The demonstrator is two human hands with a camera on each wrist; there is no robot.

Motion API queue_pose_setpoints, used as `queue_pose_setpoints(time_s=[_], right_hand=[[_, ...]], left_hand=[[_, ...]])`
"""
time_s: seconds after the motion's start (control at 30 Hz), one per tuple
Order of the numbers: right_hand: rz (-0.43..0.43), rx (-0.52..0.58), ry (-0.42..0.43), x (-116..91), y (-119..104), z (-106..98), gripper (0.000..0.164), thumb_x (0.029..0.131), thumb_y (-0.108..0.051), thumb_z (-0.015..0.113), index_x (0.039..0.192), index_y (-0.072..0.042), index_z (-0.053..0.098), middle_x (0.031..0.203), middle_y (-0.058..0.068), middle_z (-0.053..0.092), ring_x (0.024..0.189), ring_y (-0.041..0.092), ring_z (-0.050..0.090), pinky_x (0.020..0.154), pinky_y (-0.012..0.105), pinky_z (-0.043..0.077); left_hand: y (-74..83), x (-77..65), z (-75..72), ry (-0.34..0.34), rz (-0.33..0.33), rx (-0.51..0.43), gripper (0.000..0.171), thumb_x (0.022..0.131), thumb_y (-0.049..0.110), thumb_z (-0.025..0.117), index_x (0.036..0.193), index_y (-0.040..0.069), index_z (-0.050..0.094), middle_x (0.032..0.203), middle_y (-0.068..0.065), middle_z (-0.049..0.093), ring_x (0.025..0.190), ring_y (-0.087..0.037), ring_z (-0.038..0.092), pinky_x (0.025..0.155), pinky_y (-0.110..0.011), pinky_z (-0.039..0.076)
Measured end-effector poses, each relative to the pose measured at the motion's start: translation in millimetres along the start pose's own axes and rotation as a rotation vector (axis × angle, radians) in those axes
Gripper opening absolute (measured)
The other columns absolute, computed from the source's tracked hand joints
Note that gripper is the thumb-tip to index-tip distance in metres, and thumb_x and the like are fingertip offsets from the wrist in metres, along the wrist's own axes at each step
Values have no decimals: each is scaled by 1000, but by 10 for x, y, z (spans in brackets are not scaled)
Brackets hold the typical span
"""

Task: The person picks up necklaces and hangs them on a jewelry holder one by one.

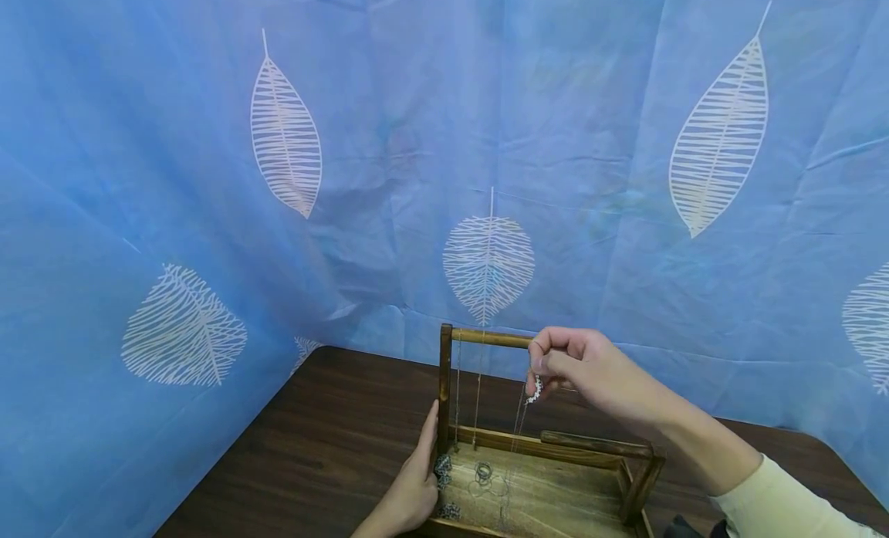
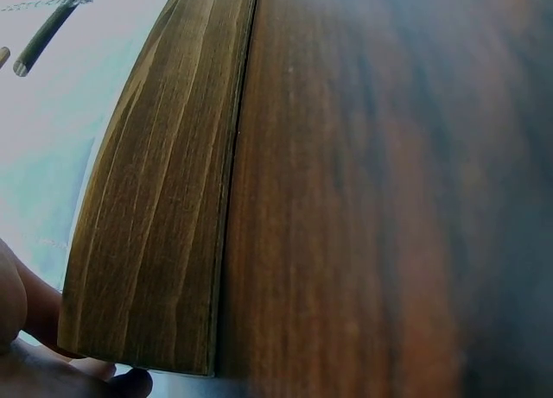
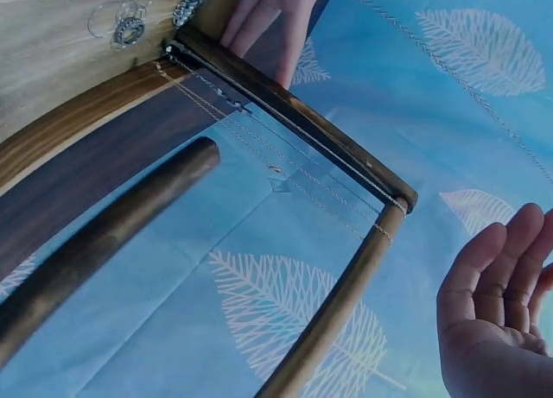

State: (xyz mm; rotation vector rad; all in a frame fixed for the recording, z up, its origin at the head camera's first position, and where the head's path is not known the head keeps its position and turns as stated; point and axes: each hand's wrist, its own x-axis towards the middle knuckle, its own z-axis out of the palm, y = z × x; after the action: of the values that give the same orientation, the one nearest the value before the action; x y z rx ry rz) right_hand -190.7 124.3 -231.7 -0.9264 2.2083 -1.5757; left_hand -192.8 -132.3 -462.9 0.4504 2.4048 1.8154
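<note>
My right hand (image 1: 572, 360) is raised beside the top bar of a wooden jewellery stand (image 1: 445, 384), pinching a fine silver necklace (image 1: 535, 390). A sparkling curved section shows under the fingertips, and the thin chain trails down toward the tray. The right wrist view shows its braided chain (image 3: 467, 85) slanting past the curled fingers. Against the stand's left side rests my left hand (image 1: 414, 488), one finger straight along the upright. Its fingers extend beside the post in the right wrist view. Other thin chains (image 1: 477, 391) hang from the bar near the left post.
In the stand's tray (image 1: 556, 488) lie several rings (image 1: 483, 472) and small heaps of silver chain (image 1: 443, 470) at the left. A short wooden bar (image 1: 590, 443) runs low along the right. Dark wood table (image 1: 299, 430) surrounds the stand, with a blue leaf-print curtain (image 1: 389, 175) behind.
</note>
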Motion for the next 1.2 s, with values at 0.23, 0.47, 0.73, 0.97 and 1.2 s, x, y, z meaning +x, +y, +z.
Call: queue_pose_setpoints(time_s=[0.23,0.47,0.73,0.97,1.2], right_hand=[[1,6,90,94,-72,-70,16,103,-9,46,99,4,53,97,22,71,96,39,69,91,47,55],[29,77,173,242,-114,-96,23,103,-19,56,108,4,57,112,21,69,90,32,71,91,44,55],[25,131,205,372,-75,-71,30,101,-16,59,124,3,56,117,15,70,91,29,70,89,42,56],[23,164,222,424,-41,-65,37,101,-17,61,131,4,55,120,14,70,98,28,69,88,41,57],[26,164,238,450,18,-96,37,102,-17,60,132,4,56,121,15,69,99,28,69,88,41,57]], left_hand=[[-10,25,0,3,1,16,115,74,-30,27,162,34,-11,167,-10,-8,150,-40,4,115,-61,20],[-8,20,-10,-5,8,26,115,73,-30,28,161,34,-11,167,-10,-8,150,-42,6,112,-57,28],[-14,25,-13,-11,-4,23,115,74,-30,29,162,32,-10,167,-11,-9,150,-43,5,111,-58,30],[-21,35,-10,-13,-13,30,116,74,-31,31,161,34,-10,168,-10,-9,150,-41,4,105,-52,36],[-3,31,-17,-10,-18,33,114,75,-29,29,162,33,-11,168,-8,-8,150,-41,6,111,-56,30]])
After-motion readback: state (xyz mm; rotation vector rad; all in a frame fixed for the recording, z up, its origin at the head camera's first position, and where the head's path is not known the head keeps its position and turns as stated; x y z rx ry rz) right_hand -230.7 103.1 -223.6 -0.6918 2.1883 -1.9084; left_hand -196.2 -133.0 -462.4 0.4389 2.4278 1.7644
